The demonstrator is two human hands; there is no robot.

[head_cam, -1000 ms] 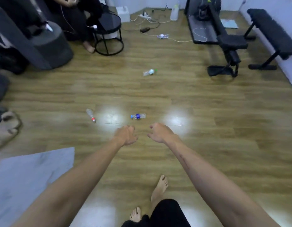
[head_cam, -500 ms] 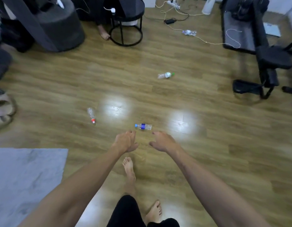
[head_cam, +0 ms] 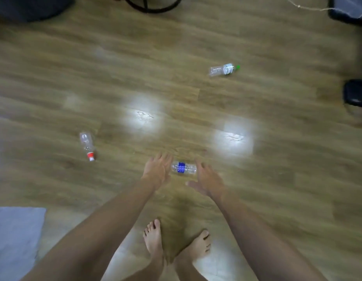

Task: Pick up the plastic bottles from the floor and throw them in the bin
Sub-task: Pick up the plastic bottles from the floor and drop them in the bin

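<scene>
- Both hands have moved forward and opened since the earlier frame, when they were loosely curled short of the bottle; the view has also tipped down, so the far side of the room has dropped out of sight.
- Left hand (head_cam: 158, 169): fingers spread and extended, holding nothing, just beside the cap end of the clear plastic bottle with the blue label (head_cam: 183, 168); motion blur hides whether skin touches plastic.
- Right hand (head_cam: 207, 179): open, thumb out toward the left, empty, just beside the bottle's other end.
- That blue-labelled bottle lies on its side on the brown wood-plank floor (head_cam: 277, 179), between the two hands; what it holds cannot be told.
- Clear plastic bottle with a red cap (head_cam: 87, 145): on its side well to the left, cap pointing toward the camera; it looks empty, though blur makes this uncertain.
- Clear plastic bottle with a green cap and white label (head_cam: 223, 69): on its side farther out and to the right, cap pointing right; contents cannot be told.
- Count: three bottles on the floor, two hands, two bare feet (head_cam: 154, 240) near the bottom edge.
- Grey-blue mat (head_cam: 13, 240) covers the lower left corner.
- Two bright patches of reflected light sit on the planks beyond the hands.
- Black ring-shaped metal base (head_cam: 153, 7) shows at the top edge.
</scene>
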